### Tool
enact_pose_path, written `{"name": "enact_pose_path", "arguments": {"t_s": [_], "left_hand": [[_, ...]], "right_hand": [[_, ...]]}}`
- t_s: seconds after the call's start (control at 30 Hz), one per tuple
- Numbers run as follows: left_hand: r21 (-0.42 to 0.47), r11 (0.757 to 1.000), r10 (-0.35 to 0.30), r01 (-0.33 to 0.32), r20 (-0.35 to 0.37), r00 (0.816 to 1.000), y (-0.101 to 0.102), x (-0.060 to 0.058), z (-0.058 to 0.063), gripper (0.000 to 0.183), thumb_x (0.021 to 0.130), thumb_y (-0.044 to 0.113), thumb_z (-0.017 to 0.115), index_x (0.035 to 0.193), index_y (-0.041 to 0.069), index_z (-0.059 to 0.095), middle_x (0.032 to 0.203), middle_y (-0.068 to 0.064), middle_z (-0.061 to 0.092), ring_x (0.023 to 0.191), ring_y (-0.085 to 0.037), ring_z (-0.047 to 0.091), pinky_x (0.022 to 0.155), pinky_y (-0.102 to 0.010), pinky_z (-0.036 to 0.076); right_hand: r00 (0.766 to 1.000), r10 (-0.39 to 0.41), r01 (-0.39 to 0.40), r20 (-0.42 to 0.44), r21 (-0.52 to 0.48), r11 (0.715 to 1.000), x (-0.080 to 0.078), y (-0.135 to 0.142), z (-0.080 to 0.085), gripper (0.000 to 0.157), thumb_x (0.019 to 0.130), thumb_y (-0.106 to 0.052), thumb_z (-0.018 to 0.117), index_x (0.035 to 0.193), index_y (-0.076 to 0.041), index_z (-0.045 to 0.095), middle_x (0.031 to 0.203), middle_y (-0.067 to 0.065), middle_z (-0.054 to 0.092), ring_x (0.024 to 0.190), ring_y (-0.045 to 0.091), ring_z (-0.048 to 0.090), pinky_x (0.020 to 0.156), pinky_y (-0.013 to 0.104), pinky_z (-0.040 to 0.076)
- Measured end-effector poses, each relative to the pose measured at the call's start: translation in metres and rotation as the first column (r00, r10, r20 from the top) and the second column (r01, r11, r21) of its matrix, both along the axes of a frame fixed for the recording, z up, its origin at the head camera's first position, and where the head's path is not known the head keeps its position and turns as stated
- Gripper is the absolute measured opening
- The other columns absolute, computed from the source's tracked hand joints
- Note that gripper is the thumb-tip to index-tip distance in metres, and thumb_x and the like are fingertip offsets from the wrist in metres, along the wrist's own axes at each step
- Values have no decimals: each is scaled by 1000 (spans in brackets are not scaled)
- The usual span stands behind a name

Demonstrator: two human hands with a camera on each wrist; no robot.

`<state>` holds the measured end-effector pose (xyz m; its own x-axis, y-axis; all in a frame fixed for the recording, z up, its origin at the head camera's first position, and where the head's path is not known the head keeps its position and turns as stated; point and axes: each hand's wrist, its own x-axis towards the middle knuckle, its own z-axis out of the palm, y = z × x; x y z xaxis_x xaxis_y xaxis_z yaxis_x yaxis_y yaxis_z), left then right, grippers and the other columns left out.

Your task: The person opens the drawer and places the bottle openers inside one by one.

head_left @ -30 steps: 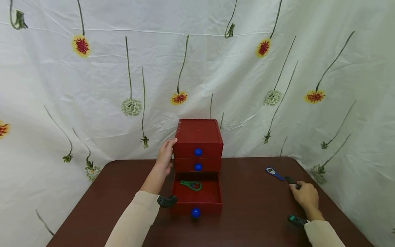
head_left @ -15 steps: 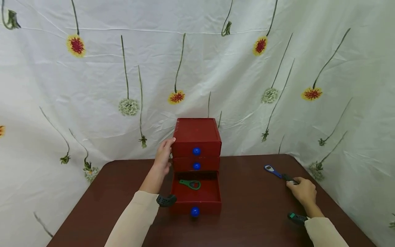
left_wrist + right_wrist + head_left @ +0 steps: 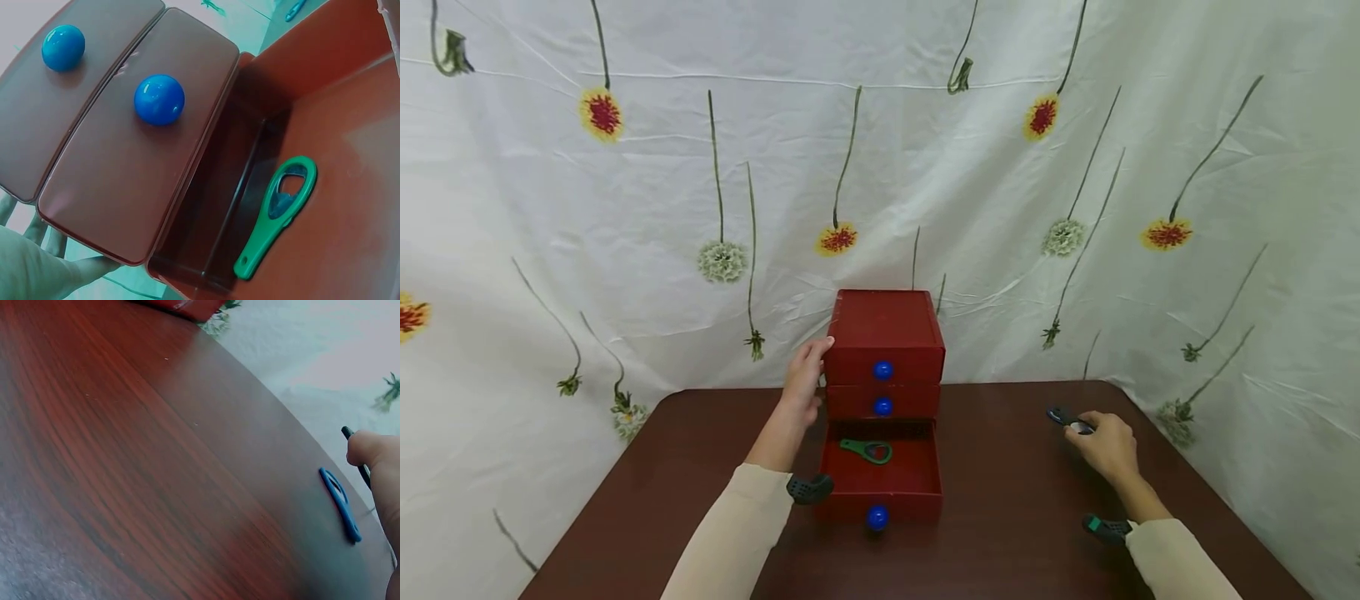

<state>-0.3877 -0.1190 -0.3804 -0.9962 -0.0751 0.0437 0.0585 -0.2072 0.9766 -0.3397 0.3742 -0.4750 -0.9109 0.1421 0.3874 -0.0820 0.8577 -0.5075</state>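
A red chest of drawers (image 3: 886, 318) with blue knobs stands on the table. Its bottom drawer (image 3: 917, 475) is pulled out, and inside lies a green bottle opener (image 3: 275, 215). My left hand (image 3: 802, 379) rests against the chest's left side, a fingertip at the upper front corner and the fingers fairly straight. At the right, my right hand (image 3: 1108, 446) pinches a black bottle opener (image 3: 1081, 427) above the table; in the right wrist view only part of it shows past the hand. A blue bottle opener (image 3: 340, 503) lies on the table close by, overlapped by the black one in the head view.
The dark brown wooden table (image 3: 1000, 517) has a rounded far edge. Behind it hangs a white cloth (image 3: 985, 183) printed with flowers. Two closed drawers sit above the open one; the middle drawer's blue knob (image 3: 159, 100) sticks out over it.
My right hand has picked the black bottle opener up off the table and moved left and slightly up with it, over the blue one. My left hand stays at the chest.
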Motion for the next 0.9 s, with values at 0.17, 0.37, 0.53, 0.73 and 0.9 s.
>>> {"name": "enact_pose_path", "arguments": {"t_s": [0.17, 0.37, 0.53, 0.73, 0.9], "left_hand": [[5, 1000, -6, 6, -15, 1000, 1, -4, 2, 42, 99, 47, 63, 123, 13, 56, 153, -8, 41, 142, -32, 34, 94, -62, 30], [7, 1000, -4, 4, 10, 1000, 2, -4, 0, 44, 99, 47, 62, 128, 13, 56, 149, -8, 44, 139, -30, 38, 84, -52, 31], [7, 1000, 3, -3, -1, 1000, 1, -3, 0, 47, 99, 48, 62, 131, 13, 55, 147, -10, 47, 139, -31, 40, 85, -54, 31], [-6, 1000, 17, -17, -6, 1000, 0, -1, -3, 45, 100, 47, 61, 127, 12, 55, 154, -9, 40, 143, -34, 34, 95, -63, 28], [-3, 1000, 10, -10, -10, 1000, 0, -1, -4, 45, 100, 47, 62, 127, 11, 55, 156, -10, 37, 145, -35, 31, 99, -68, 25]], "right_hand": [[999, 44, -43, -30, 31, 999, -6, -13, 5, 45, 92, -25, 76, 121, 9, 70, 113, 28, 68, 97, 43, 65, 78, 58, 52], [993, 102, -99, -65, 54, 994, -5, -33, 6, 39, 90, -21, 78, 117, 7, 73, 113, 29, 66, 103, 46, 63, 82, 61, 51], [985, 145, -142, -96, 35, 989, -7, -48, 7, 33, 89, -18, 80, 112, 5, 75, 111, 25, 67, 96, 40, 64, 77, 57, 52], [974, 200, -198, -110, 29, 980, -5, -67, 6, 32, 87, -17, 82, 111, 4, 76, 108, 20, 68, 92, 34, 65, 75, 52, 53], [959, 243, -240, -149, 34, 970, -5, -85, 9, 26, 85, -14, 84, 105, 1, 78, 102, 15, 70, 89, 29, 64, 75, 49, 50]]}}
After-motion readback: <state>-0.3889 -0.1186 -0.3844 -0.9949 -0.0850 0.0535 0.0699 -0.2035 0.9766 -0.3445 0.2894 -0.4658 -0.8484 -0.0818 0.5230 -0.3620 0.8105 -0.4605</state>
